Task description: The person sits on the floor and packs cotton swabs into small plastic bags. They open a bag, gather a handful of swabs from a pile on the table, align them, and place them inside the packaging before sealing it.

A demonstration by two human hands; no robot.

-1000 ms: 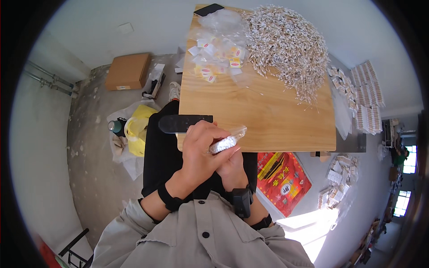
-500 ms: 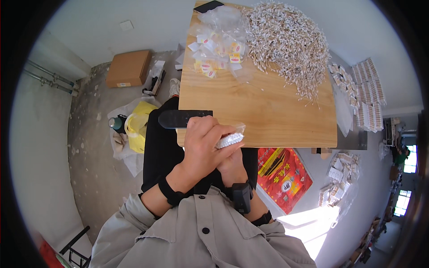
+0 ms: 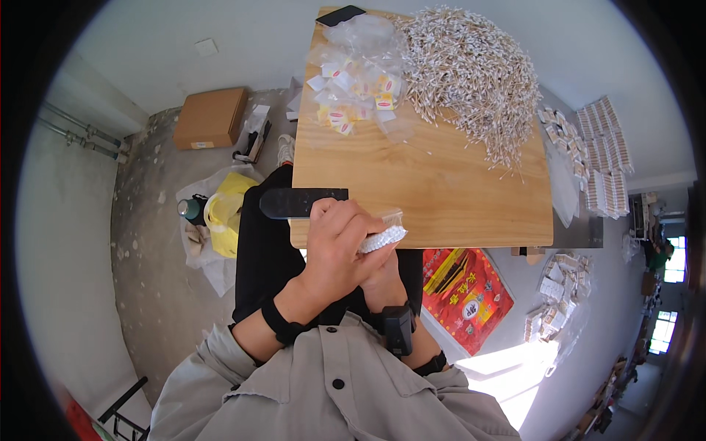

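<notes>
In front of my body, at the near edge of the wooden table, a packed bundle of cotton swabs [image 3: 383,239] sits in a clear plastic bag, white tips facing up. My left hand [image 3: 334,242] is closed over its left side, fingers bent around it. From below and the right, my right hand [image 3: 382,281] grips the same bundle, its fingers mostly hidden. A flat black bar [image 3: 298,203] juts over the table's left edge, just beyond my left knuckles.
A large heap of loose cotton swabs [image 3: 471,73] covers the far right of the table [image 3: 441,198]. Clear bags with yellow-and-white cards [image 3: 353,95] lie at far left. Packed swab bundles [image 3: 607,158] are stacked beyond the right edge. A red printed sack [image 3: 471,298] lies below.
The table and surroundings appear slightly lower in the picture. Both hands keep their grip on the swab bundle, with hardly any movement.
</notes>
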